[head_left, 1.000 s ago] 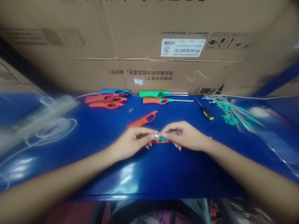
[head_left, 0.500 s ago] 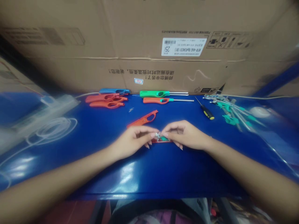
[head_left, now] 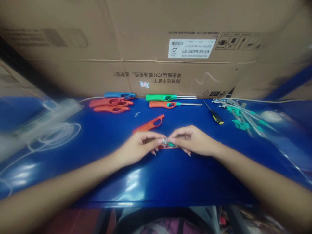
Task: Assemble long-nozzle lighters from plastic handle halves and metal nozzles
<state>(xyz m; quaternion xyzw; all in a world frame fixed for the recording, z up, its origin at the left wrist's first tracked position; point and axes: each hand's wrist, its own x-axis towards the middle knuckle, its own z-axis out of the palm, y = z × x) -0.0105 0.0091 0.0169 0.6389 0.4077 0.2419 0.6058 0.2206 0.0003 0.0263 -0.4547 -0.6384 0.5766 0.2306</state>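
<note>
My left hand [head_left: 138, 147] and my right hand [head_left: 192, 140] meet fingertip to fingertip over the middle of the blue table [head_left: 156, 182]. Both pinch a small lighter part [head_left: 168, 144], red with a green bit and a metal tip, lying on the table between them. An orange lighter shell half [head_left: 149, 124] lies just behind my left hand.
Orange shells [head_left: 110, 106], a blue one [head_left: 119, 95], a green lighter [head_left: 168, 97] and an orange lighter [head_left: 173, 104] lie along the back. A screwdriver [head_left: 214, 115] and a pile of green-tipped metal tubes [head_left: 241, 116] sit right. White tubing [head_left: 55, 135] coils left. A cardboard box [head_left: 156, 45] stands behind.
</note>
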